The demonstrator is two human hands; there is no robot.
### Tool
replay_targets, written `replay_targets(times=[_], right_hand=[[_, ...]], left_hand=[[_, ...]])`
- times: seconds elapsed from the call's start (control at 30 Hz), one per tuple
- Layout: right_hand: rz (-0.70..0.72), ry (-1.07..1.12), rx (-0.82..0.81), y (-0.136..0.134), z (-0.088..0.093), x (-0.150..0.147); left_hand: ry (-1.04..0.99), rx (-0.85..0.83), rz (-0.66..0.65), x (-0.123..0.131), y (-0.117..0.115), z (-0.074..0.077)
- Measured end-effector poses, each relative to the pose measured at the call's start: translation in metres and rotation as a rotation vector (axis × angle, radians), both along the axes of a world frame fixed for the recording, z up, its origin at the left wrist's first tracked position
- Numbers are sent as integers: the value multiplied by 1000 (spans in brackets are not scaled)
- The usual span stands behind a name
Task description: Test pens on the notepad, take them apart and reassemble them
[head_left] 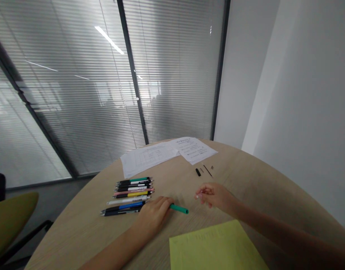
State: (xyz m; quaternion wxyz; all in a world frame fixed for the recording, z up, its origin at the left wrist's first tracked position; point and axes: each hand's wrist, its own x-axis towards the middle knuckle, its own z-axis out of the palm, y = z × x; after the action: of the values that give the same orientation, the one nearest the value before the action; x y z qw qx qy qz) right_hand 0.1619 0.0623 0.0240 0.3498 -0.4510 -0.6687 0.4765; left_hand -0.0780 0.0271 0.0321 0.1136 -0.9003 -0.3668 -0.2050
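In the head view, we take the yellow sheet (214, 247) on the counter (245, 180) as our landmark. We note the green tube (179, 208) just beyond its far left corner, the left hand (155, 213) wrapped over it in a closed grip, one end protruding. Beyond the sheet's far edge we find the right hand (213, 195), fingers curled inward; we cannot tell whether its grip has hold of anything. We record a row of pens (137, 194) left of and beyond the sheet, and a small black piece (198, 172) and thin rod (208, 171) farther beyond it.
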Motion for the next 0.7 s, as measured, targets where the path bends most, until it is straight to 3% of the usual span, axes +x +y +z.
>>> replay_targets(times=[0.13, 0.3, 0.53, 0.7], right_hand=[[30, -16, 31, -11, 3, 6], [42, -112, 272, -26, 17, 4], [-12, -193, 295, -35, 27, 1], [3, -281, 495, -39, 38, 5]], left_hand=[[71, 13, 42, 0, 1, -3], [154, 41, 98, 1, 2, -6], [170, 82, 100, 2, 1, -6], [160, 90, 100, 2, 1, -9]])
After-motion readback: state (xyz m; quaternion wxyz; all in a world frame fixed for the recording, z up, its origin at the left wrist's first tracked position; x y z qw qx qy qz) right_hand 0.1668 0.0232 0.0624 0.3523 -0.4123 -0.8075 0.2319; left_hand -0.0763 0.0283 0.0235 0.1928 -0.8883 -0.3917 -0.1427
